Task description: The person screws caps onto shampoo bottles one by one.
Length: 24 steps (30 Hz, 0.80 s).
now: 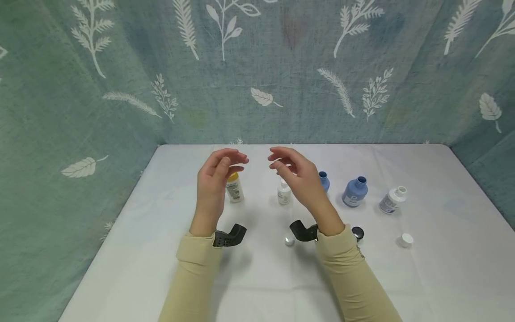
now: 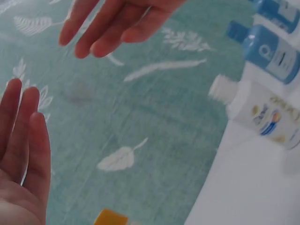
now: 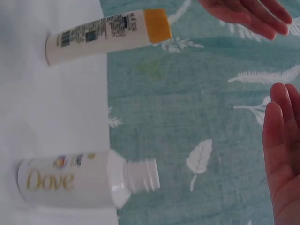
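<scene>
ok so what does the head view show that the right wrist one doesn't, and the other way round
Only the head view: two blue plastic bottles, the rightmost white plastic bottle, small round caps and beige sleeves.

Only the right wrist view: legible gold "Dove" lettering on the uncapped white bottle.

Both: that bottle, the yellow-capped white bottle, the left fingers, the right fingers, the green leaf-print cloth and white tabletop.

left hand [image 2: 21, 194], right hand [image 2: 122, 21] — white bottle [image 2: 262, 110] beside blue bottle [image 2: 272, 51]
</scene>
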{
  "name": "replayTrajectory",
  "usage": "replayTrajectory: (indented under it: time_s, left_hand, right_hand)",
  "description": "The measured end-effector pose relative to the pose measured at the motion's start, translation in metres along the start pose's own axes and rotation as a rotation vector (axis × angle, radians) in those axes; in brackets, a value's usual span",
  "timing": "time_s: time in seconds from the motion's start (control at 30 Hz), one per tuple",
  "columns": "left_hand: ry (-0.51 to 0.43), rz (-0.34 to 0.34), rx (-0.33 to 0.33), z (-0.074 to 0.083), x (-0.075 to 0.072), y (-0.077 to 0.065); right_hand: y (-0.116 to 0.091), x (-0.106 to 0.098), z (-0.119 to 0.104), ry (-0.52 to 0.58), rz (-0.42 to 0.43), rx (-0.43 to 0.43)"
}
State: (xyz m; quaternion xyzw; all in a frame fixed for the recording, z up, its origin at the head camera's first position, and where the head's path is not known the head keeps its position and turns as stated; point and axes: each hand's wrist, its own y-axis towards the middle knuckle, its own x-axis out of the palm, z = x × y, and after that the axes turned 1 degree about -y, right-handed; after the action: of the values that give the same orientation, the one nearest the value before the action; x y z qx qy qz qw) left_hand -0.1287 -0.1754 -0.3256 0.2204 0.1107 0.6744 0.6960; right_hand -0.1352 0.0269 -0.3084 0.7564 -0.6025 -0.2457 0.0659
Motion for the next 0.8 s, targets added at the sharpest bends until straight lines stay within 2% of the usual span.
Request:
replayTrajectory:
  time_s: [0.07,0.3,0.4,0.57,0.8]
  left_hand:
    - [0.016,-0.010,-0.024,-0.004,0.009,0.000]
    - [0.050,-0.035,-0.131,-0.024,0.028,-0.003]
    - [0.067,-0.076,-0.189,-0.032,0.035,-0.004]
    - [0.137,-0.141,-0.302,-0.050,0.042,-0.007]
    - [0.164,-0.166,-0.445,-0.069,0.045,-0.013]
  right_hand:
    - [-0.004,-0.006,-0.006,-0.038,-0.023,0.014]
    - [-0.014,-0.026,0.037,-0.094,-0.099,0.064]
    - [-0.021,-0.033,0.043,-0.110,-0.145,0.097]
    - [-0.029,-0.042,0.052,-0.137,-0.241,0.133]
    - [-0.030,-0.045,0.060,-0.165,-0.374,0.194]
